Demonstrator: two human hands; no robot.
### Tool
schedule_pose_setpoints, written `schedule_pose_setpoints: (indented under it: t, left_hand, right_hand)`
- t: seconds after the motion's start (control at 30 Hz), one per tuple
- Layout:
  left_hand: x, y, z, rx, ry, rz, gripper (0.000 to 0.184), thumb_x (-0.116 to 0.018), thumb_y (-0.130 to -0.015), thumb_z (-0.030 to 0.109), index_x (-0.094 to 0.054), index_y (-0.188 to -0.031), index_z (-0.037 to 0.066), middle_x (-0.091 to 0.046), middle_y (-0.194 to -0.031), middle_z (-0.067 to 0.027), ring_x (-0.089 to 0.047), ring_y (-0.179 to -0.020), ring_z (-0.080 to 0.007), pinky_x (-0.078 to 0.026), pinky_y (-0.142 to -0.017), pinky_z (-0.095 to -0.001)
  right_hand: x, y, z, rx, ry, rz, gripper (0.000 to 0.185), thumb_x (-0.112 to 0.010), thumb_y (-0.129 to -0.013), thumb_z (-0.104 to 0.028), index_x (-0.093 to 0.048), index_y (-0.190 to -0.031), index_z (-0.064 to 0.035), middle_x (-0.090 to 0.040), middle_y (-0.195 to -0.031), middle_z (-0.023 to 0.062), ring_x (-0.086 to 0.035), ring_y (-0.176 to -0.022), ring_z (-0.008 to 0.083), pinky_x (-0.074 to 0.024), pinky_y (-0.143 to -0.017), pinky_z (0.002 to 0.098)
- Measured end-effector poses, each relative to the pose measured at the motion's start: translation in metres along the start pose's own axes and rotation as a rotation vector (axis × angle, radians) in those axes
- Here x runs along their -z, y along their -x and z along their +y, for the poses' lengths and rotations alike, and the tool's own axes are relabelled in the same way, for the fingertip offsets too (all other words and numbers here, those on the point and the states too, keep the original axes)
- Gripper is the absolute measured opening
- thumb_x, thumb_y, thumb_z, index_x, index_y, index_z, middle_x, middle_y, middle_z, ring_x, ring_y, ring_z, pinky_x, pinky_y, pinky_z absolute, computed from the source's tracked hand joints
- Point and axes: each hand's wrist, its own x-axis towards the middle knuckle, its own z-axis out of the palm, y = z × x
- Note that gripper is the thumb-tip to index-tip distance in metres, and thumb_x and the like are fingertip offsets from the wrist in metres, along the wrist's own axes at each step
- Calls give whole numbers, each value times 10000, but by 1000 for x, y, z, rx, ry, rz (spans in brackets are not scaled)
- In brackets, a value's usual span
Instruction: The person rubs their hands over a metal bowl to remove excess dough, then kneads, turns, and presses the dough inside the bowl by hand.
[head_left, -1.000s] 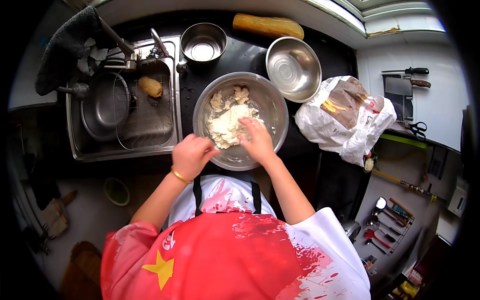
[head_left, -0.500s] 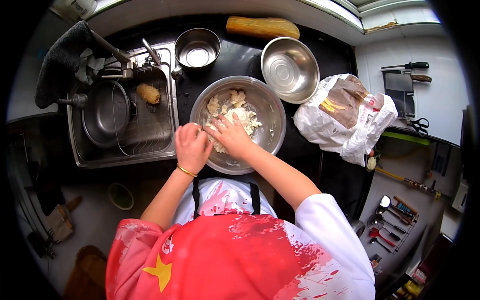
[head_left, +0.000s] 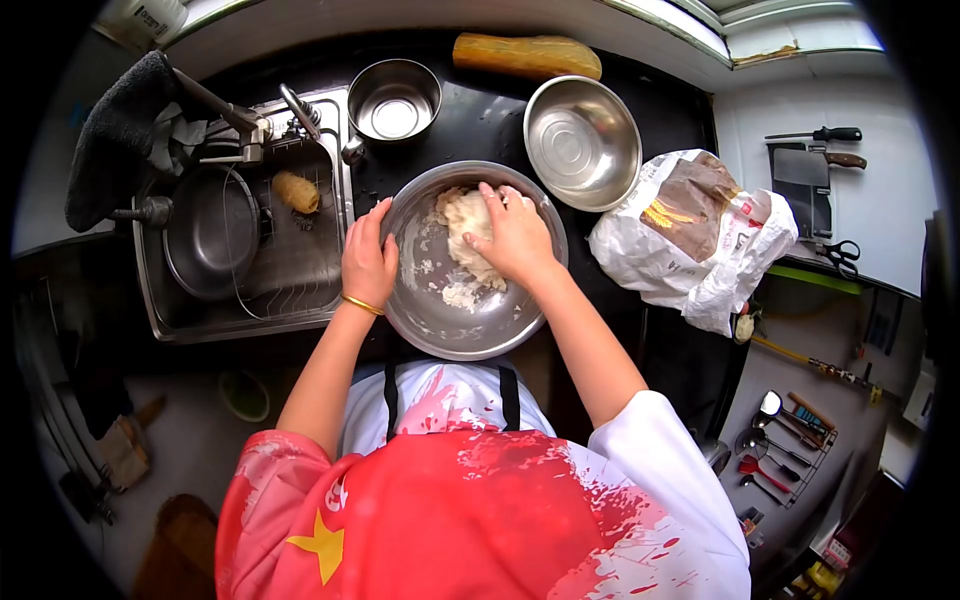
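A large steel bowl (head_left: 420, 325) stands on the dark counter in front of me, with a lump of pale dough (head_left: 463, 222) and loose crumbs inside. My right hand (head_left: 515, 235) lies on the right side of the dough, its fingers spread over it. At the bowl's left rim is my left hand (head_left: 369, 256), a gold bangle on its wrist. That hand rests against the outer edge with its fingers stretched and holds nothing.
Left is a sink (head_left: 245, 325) with a pan and a peeled root. Beyond the bowl are a small pot (head_left: 394, 100), a long squash (head_left: 527, 56) and an empty steel bowl (head_left: 582, 142). A white bag (head_left: 660, 260) lies right; knives (head_left: 800, 168) hang on the wall.
My left hand has moved from above the dough to the bowl's left rim. My right hand has shifted right, and the dough is gathered towards the bowl's right and far side.
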Motion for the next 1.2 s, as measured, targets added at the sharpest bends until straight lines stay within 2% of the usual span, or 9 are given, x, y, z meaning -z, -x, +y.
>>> schedule_pose_setpoints:
  t: [0.1, 0.23, 0.33, 0.5, 0.57, 0.87, 0.97, 1.07, 1.2]
  left_hand:
    - [10, -9, 9, -128, -145, 29, 446, -654, -768, 43, -587, -1203, 113, -588, -1118, -125, -518, -1136, -317, -416, -959, -430]
    - [17, -11, 12, -394, -237, -65, 207, -722, -729, 124, -689, -933, 134, -597, -1089, -86, -514, -1161, -275, -409, -944, -448]
    - [5, -12, 24, -320, -133, -56, 161, -738, -713, 126, -685, -863, 104, -593, -1104, -100, -505, -1173, -310, -396, -963, -456]
    - [5, -1, 37, -269, -40, -80, 250, -705, -731, 108, -688, -979, 130, -595, -1094, -111, -505, -1174, -317, -364, -1008, -466]
    - [7, 7, 36, -173, 34, -112, 253, -696, -744, 101, -695, -994, 145, -599, -1083, -97, -499, -1186, -302, -350, -1019, -491]
    - [21, 31, 20, -136, -174, -83, 364, -666, -762, 59, -656, -1118, 130, -539, -1207, -135, -462, -1227, -318, -344, -1034, -496]
    - [10, 39, 14, 2, -159, 12, 546, -651, -775, 51, -530, -1306, 90, -472, -1278, -195, -449, -1228, -342, -372, -1028, -423]
    - [8, 43, 10, 607, 270, -35, 483, -630, -868, 152, -503, -1318, 30, -605, -1118, -181, -594, -1058, -288, -465, -897, -342]
    - [-12, 47, -4, 497, 339, 122, 390, -596, -931, 245, -565, -1232, 1, -663, -1088, -191, -650, -963, -289, -487, -848, -353]
  right_hand:
    - [-5, -4, -11, 201, -3, 282, 569, -699, -795, -278, -529, -1295, -65, -553, -1206, 164, -547, -1099, 313, -471, -930, 405]
    - [-3, -10, -26, 244, -362, 196, 357, -651, -846, -190, -620, -1173, -50, -631, -1106, 143, -597, -1036, 284, -479, -908, 383]
    - [-18, -6, -40, 157, -1093, -46, 297, -599, -905, -202, -622, -1141, -24, -659, -939, 149, -649, -831, 234, -512, -768, 333]
    - [-35, 13, -19, 121, -1025, -73, 274, -596, -893, -154, -640, -1152, -75, -658, -944, 110, -643, -834, 254, -506, -765, 350]
    - [-28, 21, 0, 194, -564, 25, 290, -610, -865, -136, -650, -1152, -119, -646, -934, 104, -629, -806, 294, -504, -763, 380]
    - [-29, 4, 3, 198, -180, 151, 524, -701, -755, -213, -562, -1255, -142, -518, -1315, 140, -464, -1210, 339, -372, -1020, 476]
    - [-38, -8, -9, 170, -187, 239, 528, -707, -752, -218, -563, -1249, -112, -525, -1309, 150, -467, -1213, 334, -375, -1018, 472]
    - [-40, -20, -19, 268, -202, 301, 481, -690, -776, -225, -570, -1209, -50, -565, -1213, 147, -511, -1139, 337, -417, -974, 442]
    - [-61, -45, -43, 292, -182, 104, 374, -629, -807, -155, -576, -1119, 45, -583, -1054, 202, -557, -1024, 356, -457, -900, 423]
